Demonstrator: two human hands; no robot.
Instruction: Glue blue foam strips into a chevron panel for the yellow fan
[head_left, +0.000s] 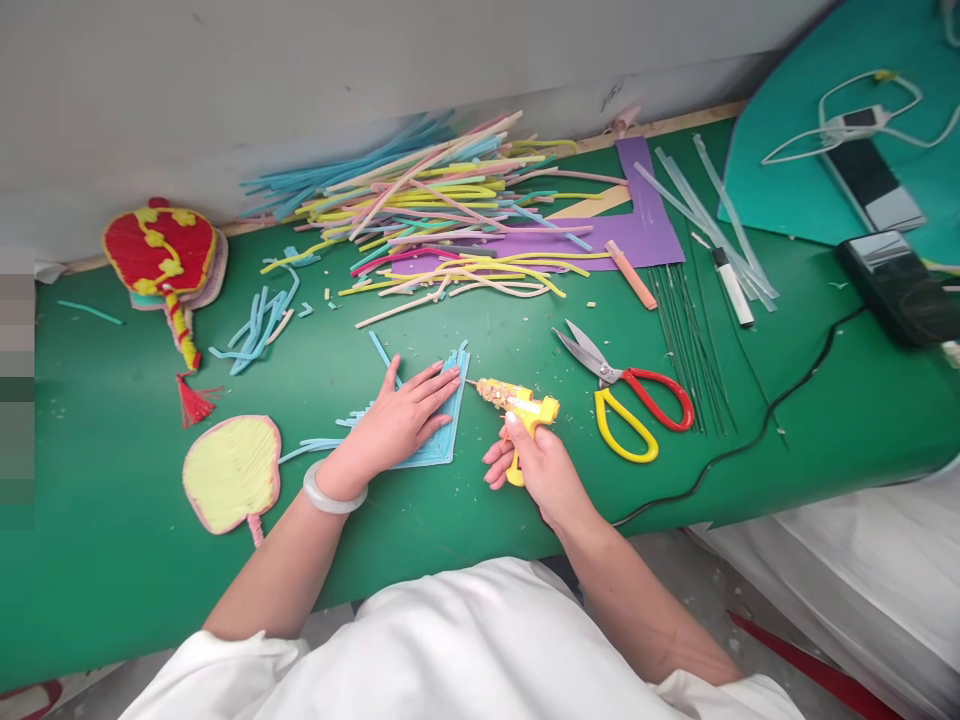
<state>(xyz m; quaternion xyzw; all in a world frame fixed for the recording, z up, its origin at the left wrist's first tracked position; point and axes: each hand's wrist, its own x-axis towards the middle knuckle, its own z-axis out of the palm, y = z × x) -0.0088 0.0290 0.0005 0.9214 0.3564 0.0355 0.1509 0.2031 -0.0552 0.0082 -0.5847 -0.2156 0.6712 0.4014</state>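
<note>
My left hand (401,415) lies flat with its fingers spread over a panel of blue pipe cleaners (442,440), covering much of it. Loose ends of blue strips stick out past the hand on the left and at the top. In my right hand (540,465) is a yellow hot glue gun (534,408), gripped by its handle. The gun's nozzle points left, close to the right edge of the blue panel, and its front is crusted with residue. Whether the nozzle touches the panel I cannot tell.
Red-and-yellow-handled scissors (622,385) lie right of the glue gun. Behind is a large pile of coloured pipe cleaners (450,190). Two fan shapes, one red (159,250) and one pale yellow (232,475), sit left. Glue sticks (705,210), thin wires (694,350) and a black cord (735,450) lie right.
</note>
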